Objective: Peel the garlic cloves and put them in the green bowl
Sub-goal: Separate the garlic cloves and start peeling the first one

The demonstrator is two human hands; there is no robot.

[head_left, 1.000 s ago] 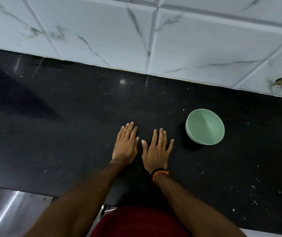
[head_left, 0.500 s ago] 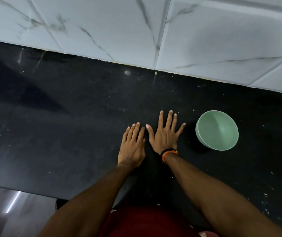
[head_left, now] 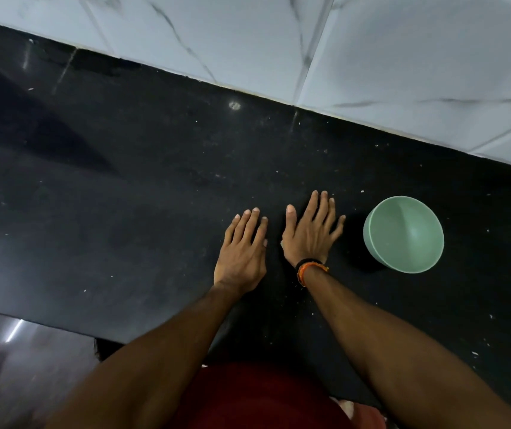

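The green bowl (head_left: 404,234) stands on the black counter (head_left: 142,212), right of both hands, and looks empty. My left hand (head_left: 241,252) lies flat on the counter, palm down, fingers straight. My right hand (head_left: 311,232), with an orange and black band at the wrist, lies flat beside it, fingers spread, a short gap from the bowl. Neither hand holds anything. No garlic cloves are in view.
A white marble-patterned tiled wall (head_left: 279,41) rises behind the counter. Small pale flecks dot the counter, mostly at the right (head_left: 477,352). The counter's front edge runs along the lower left, with a shiny floor (head_left: 15,351) below it.
The view has tilted and shifted left. My right hand slid a little forward past my left; both stay flat on the counter. The bowl has not moved.
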